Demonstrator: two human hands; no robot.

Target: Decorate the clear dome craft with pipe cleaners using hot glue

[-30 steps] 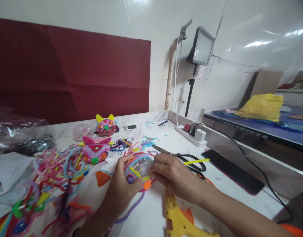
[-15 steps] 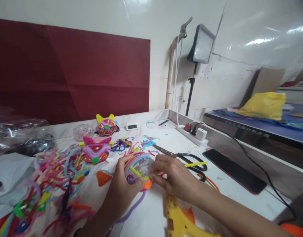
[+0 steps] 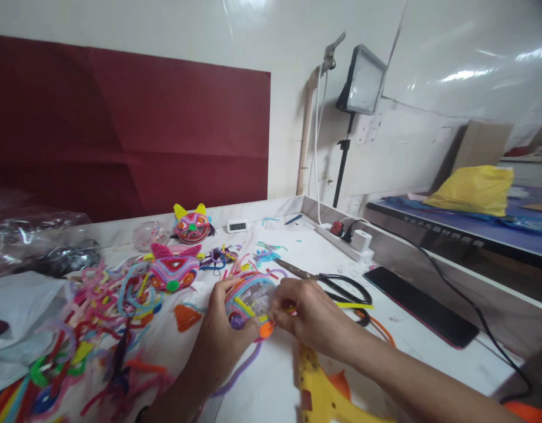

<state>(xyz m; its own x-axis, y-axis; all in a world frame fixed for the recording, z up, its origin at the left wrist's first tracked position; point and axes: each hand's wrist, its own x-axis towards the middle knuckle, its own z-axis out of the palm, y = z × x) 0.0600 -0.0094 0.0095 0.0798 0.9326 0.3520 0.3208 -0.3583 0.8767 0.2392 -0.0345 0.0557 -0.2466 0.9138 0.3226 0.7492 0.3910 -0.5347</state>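
My left hand point(image 3: 224, 335) is closed around the left side of a clear plastic piece point(image 3: 256, 298) edged with coloured pipe cleaners, with an orange round spot and a purple one near its lower edge. At its right edge my right hand point(image 3: 301, 311) pinches a yellow pipe cleaner point(image 3: 354, 305), whose free end sticks out to the right past the wrist. The right fingertips cover the spot where it meets the piece. Black-handled scissors point(image 3: 324, 279) lie just beyond my right hand. Under that forearm sits a yellow tool point(image 3: 321, 390), probably a glue gun.
Two cat-faced pipe-cleaner pieces point(image 3: 174, 267) stand at the back left, behind a tangle of loose pipe cleaners point(image 3: 99, 311). A black phone point(image 3: 421, 305) and a power strip point(image 3: 348, 244) are at right. A small white digital display point(image 3: 237, 225) stands by the back ledge.
The camera view has shifted very slightly. My right fingers have moved a little at the right edge of the piece; both hands keep their hold.
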